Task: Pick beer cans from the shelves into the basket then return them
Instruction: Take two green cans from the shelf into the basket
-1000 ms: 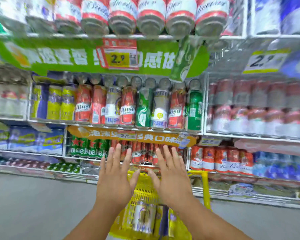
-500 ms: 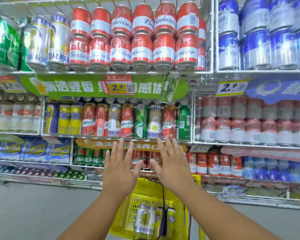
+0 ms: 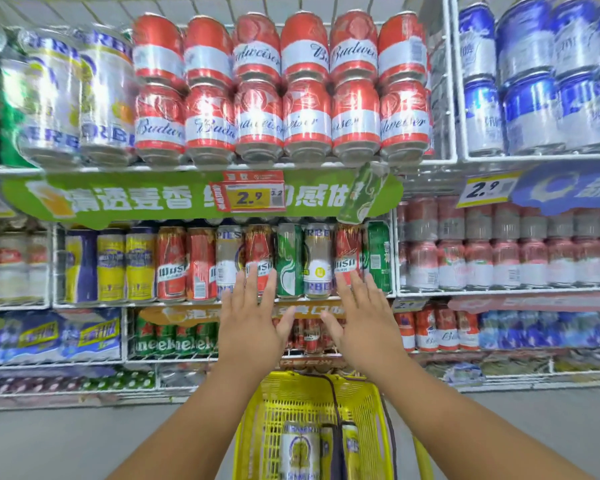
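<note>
The basket point(image 3: 374, 403) is cut off below, and the left-edge cans point(image 3: 0, 268) are blurred.

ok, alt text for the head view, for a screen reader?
Two empty open hands, left hand and right hand, reach toward tall beer cans on a store shelf. Below, a yellow basket holds several cans; stacked red Budweiser cans sit above.

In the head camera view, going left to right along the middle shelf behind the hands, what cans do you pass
Blue-and-yellow can → two yellow cans → red Wusu cans → silver can → green can → white Harbin can → dark green can.
</note>
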Available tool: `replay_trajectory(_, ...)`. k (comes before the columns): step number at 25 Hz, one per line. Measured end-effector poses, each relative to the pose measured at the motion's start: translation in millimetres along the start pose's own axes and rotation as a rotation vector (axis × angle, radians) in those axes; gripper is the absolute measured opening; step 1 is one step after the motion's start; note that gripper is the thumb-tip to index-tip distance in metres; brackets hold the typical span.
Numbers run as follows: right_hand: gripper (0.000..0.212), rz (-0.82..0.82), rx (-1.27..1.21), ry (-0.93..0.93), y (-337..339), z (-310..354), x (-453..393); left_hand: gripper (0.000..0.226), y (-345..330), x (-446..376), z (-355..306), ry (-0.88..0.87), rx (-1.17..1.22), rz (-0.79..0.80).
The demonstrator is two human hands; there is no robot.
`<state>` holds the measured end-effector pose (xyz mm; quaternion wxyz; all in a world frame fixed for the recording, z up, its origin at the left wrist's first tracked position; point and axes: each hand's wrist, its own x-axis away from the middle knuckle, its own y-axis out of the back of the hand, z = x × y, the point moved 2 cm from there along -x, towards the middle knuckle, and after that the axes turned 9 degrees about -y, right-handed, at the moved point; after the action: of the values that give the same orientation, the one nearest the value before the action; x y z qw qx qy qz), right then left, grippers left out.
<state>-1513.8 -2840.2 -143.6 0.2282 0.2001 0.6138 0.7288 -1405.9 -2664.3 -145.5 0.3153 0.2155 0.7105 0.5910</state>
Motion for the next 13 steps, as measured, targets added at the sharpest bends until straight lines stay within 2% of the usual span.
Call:
replay_trajectory(5, 0.077, -0.013, 0.023, -0.063, 7.3, 13.8, -8.1, 0.075, -4.5, -19.5, 17.1, -0.043, 0.038, 0.084)
replay_trajectory(8, 0.078, -0.017, 0.021, -0.090, 9.2, 9.4, -11.5, 0.077, -2.0, -31.3, 17.0, -0.045, 0.042, 0.081)
replay_trajectory(13, 0.079, -0.008, 0.028, -0.118, 18.5, -15.1, -34.4, 0.085, 5.5, -59.8, 10.2, 0.034, 0.142, 0.104)
